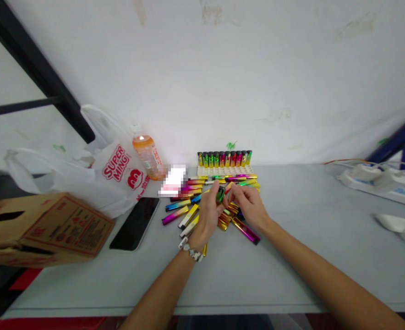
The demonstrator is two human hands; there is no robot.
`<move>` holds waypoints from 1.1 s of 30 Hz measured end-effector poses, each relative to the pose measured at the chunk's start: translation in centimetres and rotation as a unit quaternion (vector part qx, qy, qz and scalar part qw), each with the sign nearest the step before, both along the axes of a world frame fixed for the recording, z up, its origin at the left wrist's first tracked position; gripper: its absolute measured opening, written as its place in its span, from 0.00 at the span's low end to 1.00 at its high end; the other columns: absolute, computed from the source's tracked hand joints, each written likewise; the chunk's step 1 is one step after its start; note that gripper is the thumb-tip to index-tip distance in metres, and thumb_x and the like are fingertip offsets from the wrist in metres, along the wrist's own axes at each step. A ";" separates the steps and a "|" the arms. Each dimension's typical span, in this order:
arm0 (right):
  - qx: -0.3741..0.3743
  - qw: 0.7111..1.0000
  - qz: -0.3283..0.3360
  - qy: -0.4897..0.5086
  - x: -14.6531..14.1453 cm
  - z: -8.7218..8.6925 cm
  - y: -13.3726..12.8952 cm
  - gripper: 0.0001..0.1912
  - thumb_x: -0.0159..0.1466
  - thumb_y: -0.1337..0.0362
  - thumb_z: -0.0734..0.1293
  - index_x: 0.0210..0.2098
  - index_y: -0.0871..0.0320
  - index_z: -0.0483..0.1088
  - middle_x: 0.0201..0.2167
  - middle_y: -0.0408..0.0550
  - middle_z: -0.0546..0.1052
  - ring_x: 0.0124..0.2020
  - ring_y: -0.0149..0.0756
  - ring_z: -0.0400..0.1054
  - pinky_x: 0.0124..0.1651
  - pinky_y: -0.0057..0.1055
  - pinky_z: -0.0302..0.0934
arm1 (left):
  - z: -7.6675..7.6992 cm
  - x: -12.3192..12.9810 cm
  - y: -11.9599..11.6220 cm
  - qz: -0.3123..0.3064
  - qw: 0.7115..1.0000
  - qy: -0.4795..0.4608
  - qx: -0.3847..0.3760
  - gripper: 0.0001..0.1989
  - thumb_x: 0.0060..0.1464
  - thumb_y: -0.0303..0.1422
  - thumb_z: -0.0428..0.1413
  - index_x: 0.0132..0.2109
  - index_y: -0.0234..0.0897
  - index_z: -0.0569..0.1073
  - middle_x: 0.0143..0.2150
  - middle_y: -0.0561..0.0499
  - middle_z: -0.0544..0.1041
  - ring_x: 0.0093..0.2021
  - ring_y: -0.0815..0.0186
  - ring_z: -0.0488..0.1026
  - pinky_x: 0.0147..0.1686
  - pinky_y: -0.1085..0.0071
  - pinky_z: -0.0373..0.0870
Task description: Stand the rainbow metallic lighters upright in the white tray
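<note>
Both forearms reach in over the front edge of the table (pixel 298 266) and converge on its middle. The left hand (pixel 206 215), with a bracelet (pixel 190 250) at the wrist, stands on edge, its back turned toward the table's left edge and its thumb uppermost. Its thumb and fingers close around a green lighter (pixel 220 194), whose dark end shows above the grip; the lighter is held over the loose ones, toward the back half of the table.

The right hand (pixel 252 205) comes in at a slant from the front right corner, back upward, wrist nearly straight. Its fingers are curled, the thumb and forefinger drawn together just beside the left fingertips. Whether they pinch anything cannot be told.

Loose lighters, among them a purple one (pixel 245 230) nearest the front edge, lie around and beneath both hands. Close to the back edge sits a white rack (pixel 225 171) with a row of upright lighters (pixel 222 159). Toward the left edge are a phone (pixel 135 224), lying flat, and a cardboard box (pixel 65 229).
</note>
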State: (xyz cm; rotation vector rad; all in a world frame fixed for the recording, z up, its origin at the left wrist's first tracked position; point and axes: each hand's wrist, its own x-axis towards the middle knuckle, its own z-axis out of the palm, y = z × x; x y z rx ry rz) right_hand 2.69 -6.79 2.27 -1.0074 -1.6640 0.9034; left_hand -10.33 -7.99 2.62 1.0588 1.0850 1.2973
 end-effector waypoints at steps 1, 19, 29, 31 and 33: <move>-0.001 1.000 0.001 0.002 -0.1 0.0 -0.1 0.30 0.71 0.47 0.56 0.21 0.58 0.70 0.21 0.44 0.72 0.26 0.33 0.64 0.35 0.31 0.57 | 0.1 0.2 0.0 0.015 1.000 0.005 -0.004 0.28 0.56 0.55 0.50 0.20 0.38 0.59 0.18 0.57 0.59 0.19 0.74 0.54 0.20 0.74 0.50; -0.001 1.000 -0.019 -0.012 -0.6 -0.6 -0.4 0.28 0.70 0.48 0.57 0.21 0.58 0.69 0.18 0.41 0.67 0.22 0.30 0.58 0.30 0.29 0.52 | 1.0 -0.1 -0.5 -0.011 0.997 -0.061 -0.046 0.32 0.54 0.62 0.46 0.21 0.39 0.60 0.13 0.60 0.52 0.14 0.75 0.47 0.17 0.75 0.48; -0.009 1.000 -0.018 -0.016 -0.7 -0.6 -0.5 0.29 0.70 0.47 0.56 0.22 0.58 0.69 0.18 0.41 0.65 0.22 0.30 0.56 0.28 0.29 0.50 | 0.1 0.0 0.0 0.058 0.997 0.054 -0.023 0.22 0.56 0.43 0.46 0.18 0.38 0.59 0.14 0.58 0.55 0.16 0.74 0.51 0.19 0.75 0.49; -0.012 1.000 -0.014 -0.021 -0.7 -0.6 -0.5 0.28 0.70 0.47 0.56 0.22 0.58 0.69 0.17 0.40 0.63 0.22 0.30 0.56 0.28 0.29 0.49 | 0.0 -0.1 0.1 0.060 0.996 0.053 -0.025 0.20 0.56 0.42 0.45 0.19 0.38 0.59 0.15 0.59 0.55 0.16 0.74 0.51 0.20 0.75 0.49; -0.014 1.000 -0.010 -0.024 -0.7 -0.6 -0.5 0.28 0.70 0.47 0.56 0.23 0.58 0.69 0.17 0.40 0.62 0.22 0.30 0.55 0.28 0.29 0.49 | -0.1 -0.1 0.1 0.062 0.997 0.050 -0.024 0.19 0.55 0.42 0.45 0.20 0.39 0.59 0.15 0.59 0.55 0.16 0.74 0.50 0.19 0.75 0.49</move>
